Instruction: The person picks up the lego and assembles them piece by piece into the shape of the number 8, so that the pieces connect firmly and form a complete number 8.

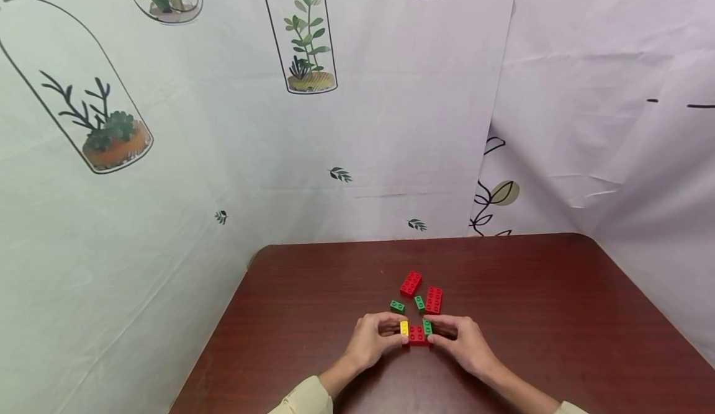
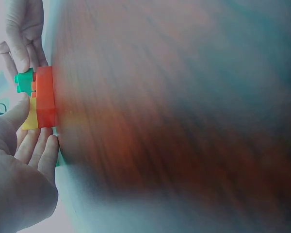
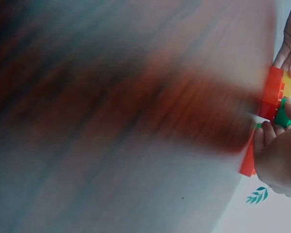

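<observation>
A red brick lies on the table in front of me, studs up. My left hand pinches a yellow brick at the red brick's left end, thumb in front and fingers behind. At the right end, my right hand pinches a small green brick between thumb and fingers. The left wrist view has the yellow brick flush on the red one, while the green brick sits a little tilted over the red studs. Whether it is fully seated I cannot tell.
Behind the hands lie two loose red bricks and two small green bricks. The brown table ends at a pale cloth wall printed with plants and jars.
</observation>
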A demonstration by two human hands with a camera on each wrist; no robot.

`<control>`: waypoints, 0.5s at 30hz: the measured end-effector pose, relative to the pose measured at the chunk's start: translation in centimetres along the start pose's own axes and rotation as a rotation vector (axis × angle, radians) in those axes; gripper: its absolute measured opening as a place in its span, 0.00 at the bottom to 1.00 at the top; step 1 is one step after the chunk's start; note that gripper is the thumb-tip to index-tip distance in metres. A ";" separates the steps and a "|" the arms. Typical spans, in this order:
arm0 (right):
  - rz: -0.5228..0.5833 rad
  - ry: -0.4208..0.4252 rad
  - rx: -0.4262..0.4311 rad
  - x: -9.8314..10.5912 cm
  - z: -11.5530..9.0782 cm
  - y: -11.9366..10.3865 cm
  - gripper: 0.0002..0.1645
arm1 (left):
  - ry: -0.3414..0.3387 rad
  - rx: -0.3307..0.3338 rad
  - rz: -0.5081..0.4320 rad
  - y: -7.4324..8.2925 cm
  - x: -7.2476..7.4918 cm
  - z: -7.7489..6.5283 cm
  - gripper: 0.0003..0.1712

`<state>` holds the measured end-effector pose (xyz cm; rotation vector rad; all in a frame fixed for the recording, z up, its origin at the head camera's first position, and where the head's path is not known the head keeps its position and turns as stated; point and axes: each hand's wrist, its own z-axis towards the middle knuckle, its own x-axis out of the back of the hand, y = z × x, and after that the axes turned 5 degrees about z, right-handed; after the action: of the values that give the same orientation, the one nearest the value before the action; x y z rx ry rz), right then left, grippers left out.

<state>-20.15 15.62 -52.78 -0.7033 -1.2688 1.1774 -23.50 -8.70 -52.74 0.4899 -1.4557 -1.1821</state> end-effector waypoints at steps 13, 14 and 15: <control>0.041 -0.014 0.015 0.1 0.1 0.4 0.22 | -0.007 0.008 -0.002 0.1 0.0 0.0 0.17; 0.047 -0.018 0.015 0.1 0.1 0.4 0.22 | -0.008 0.009 -0.004 0.1 0.0 0.0 0.17; 0.051 -0.020 0.014 0.1 0.1 0.4 0.22 | -0.008 0.010 -0.004 0.1 0.0 0.0 0.17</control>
<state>-20.39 15.85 -53.10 -0.7189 -1.2643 1.2361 -23.48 -8.66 -52.62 0.4958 -1.4685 -1.1816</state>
